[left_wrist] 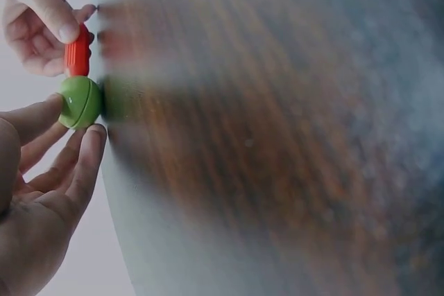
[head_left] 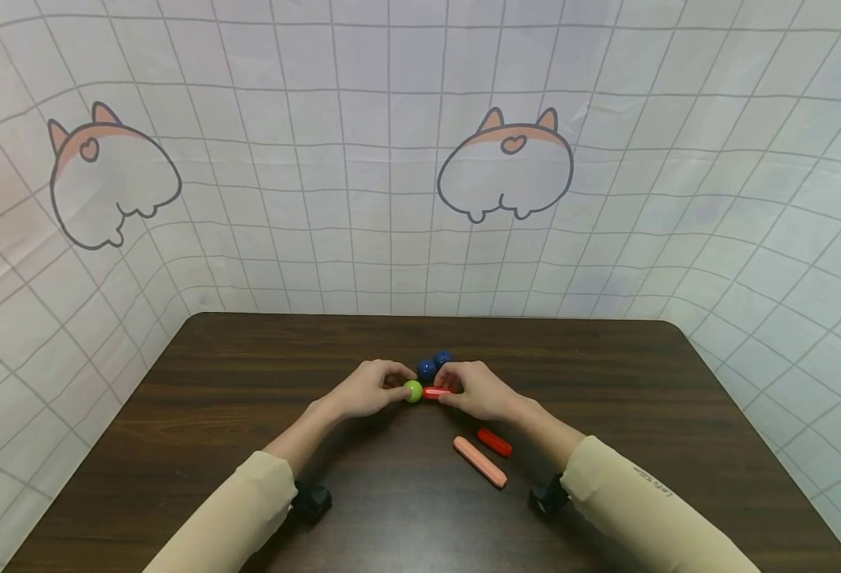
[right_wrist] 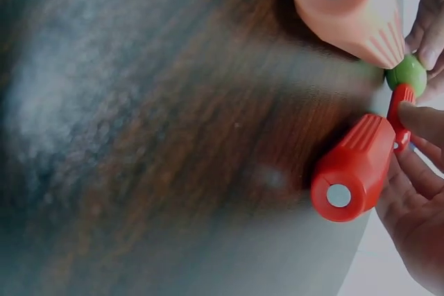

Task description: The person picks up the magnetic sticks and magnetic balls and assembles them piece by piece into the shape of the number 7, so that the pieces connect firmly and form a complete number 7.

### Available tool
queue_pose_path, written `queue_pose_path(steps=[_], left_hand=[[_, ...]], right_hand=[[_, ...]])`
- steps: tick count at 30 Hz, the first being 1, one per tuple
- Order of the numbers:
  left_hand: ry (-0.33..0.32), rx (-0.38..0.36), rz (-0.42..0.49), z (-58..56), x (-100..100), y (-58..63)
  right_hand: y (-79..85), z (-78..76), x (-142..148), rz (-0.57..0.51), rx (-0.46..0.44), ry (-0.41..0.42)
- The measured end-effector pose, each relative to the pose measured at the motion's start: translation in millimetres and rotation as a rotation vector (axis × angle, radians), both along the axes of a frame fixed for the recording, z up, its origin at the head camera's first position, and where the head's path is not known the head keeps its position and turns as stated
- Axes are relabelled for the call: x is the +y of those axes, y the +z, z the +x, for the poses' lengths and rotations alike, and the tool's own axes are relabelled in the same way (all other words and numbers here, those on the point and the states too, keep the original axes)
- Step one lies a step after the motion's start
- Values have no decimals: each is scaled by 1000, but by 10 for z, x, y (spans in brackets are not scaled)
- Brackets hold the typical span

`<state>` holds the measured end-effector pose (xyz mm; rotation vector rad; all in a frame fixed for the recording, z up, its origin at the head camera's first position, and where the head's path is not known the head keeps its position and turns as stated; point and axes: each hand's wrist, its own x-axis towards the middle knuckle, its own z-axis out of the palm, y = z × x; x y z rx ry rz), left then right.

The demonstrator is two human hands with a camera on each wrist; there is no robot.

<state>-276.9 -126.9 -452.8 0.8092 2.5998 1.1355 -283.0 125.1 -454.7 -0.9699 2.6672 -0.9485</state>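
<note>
My left hand [head_left: 371, 387] pinches a green ball [left_wrist: 81, 102] between thumb and fingers, low over the dark table. A seam runs round the ball in the left wrist view. Opposite it, my right hand [head_left: 480, 390] pinches a short red magnetic building stick [head_left: 436, 393] with thumb and fingertips. One end of that stick meets the ball, and the two lie in a line. Just beyond the hands sit two dark blue balls [head_left: 426, 369], side by side. Part of the red stick is hidden behind the right thumb.
Nearer to me on the wood-grain table [head_left: 248, 350] lie a second red stick [head_left: 494, 442] and a longer salmon-pink stick [head_left: 480, 461], both slanted. Their near ends show round grey discs in the right wrist view. A white gridded cloth [head_left: 305, 183] surrounds the table's back and sides.
</note>
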Motion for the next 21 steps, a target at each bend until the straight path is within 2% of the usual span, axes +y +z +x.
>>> queue_pose_path(steps=[11,21], left_hand=[[15,-19,0,7,26,6],[-11,9,-2,4,41,-2]], right_hand=[[-9,1,6,3,7,-3],[4,-6,3,2,0,-4]])
